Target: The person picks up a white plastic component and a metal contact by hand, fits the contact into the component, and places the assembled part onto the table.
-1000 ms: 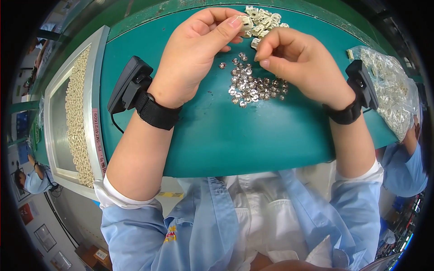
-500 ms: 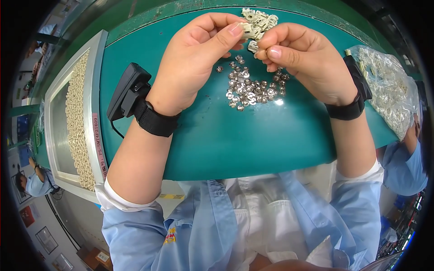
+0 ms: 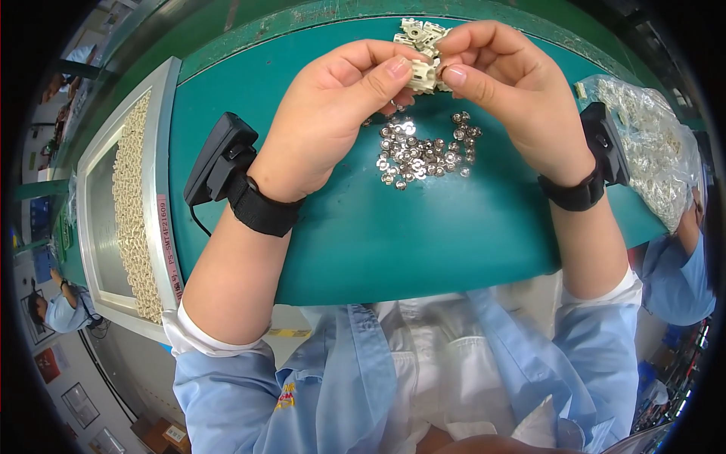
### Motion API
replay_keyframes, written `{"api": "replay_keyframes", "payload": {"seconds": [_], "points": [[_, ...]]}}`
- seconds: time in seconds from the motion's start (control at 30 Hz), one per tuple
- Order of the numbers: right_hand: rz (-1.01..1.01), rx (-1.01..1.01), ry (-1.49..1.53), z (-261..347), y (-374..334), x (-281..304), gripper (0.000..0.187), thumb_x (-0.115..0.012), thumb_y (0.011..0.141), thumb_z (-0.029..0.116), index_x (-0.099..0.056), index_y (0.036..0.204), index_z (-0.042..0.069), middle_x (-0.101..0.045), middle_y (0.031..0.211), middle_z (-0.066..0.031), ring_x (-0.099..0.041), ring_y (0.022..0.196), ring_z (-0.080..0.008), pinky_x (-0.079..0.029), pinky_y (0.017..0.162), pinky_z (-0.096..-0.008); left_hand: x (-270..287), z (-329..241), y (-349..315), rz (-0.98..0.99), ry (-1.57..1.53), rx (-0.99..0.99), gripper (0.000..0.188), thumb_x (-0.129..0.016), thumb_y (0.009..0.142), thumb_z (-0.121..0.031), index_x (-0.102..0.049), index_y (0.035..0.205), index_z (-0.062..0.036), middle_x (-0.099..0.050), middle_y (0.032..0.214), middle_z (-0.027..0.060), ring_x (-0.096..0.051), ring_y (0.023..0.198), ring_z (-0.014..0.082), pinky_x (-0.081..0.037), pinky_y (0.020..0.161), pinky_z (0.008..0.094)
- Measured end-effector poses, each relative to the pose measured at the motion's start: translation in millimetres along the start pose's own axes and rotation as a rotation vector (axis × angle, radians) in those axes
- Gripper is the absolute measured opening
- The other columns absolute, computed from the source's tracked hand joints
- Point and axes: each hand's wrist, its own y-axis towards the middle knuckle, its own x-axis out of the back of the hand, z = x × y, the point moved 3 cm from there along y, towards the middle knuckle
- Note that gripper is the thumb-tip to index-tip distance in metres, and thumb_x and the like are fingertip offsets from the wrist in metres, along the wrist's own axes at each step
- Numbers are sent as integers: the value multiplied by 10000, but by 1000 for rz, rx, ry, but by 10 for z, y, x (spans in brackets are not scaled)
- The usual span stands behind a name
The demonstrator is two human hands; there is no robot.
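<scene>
a person's left hand (image 3: 333, 113) pinches a cream plastic part (image 3: 423, 76) between thumb and fingers, the right hand (image 3: 522, 98) narrowed to thumb and forefinger at its edge — whether holding anything, one cannot tell. the part is above a green tabletop (image 3: 423, 242), similar parts (image 3: 412, 30) heaped behind, silvery metal pieces (image 3: 414, 153) scattered nearer the person.

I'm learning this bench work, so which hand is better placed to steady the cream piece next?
Probably the left hand: it has the cream piece pinched, while the right hand is only at or beside the piece's right end.
</scene>
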Motion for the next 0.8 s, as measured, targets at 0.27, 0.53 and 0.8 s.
{"api": "replay_keyframes", "payload": {"seconds": [0.27, 0.53, 0.8], "points": [[8, 29, -22, -26, -11, -24, 171, -589, 803, 35, -527, 958, -3, -550, 895, -19, -514, 832, -75, -418, 736, -196, -21, 31, -12, 10, -39, 47, 238, -478, 900, -206, -533, 1036, -18, -563, 907, 17, -498, 819, 83, -394, 758, 222], [41, -60, 51, -59, -15, -68, 145, -587, 815, 71, -521, 930, 12, -538, 876, -2, -502, 813, -60, -404, 720, -190, -38, 42, -2, -37, -84, 20, 219, -533, 868, -172, -556, 992, 6, -594, 885, 24, -521, 783, 70, -425, 739, 200], [91, -51, 76, -75, -26, -100, 125, -580, 822, 80, -500, 909, 39, -499, 825, 26, -468, 764, -46, -383, 693, -183, -56, 18, -3, -10, -57, -34, 200, -531, 868, -144, -540, 993, 12, -591, 911, 42, -537, 803, 85, -440, 768, 216]]}}
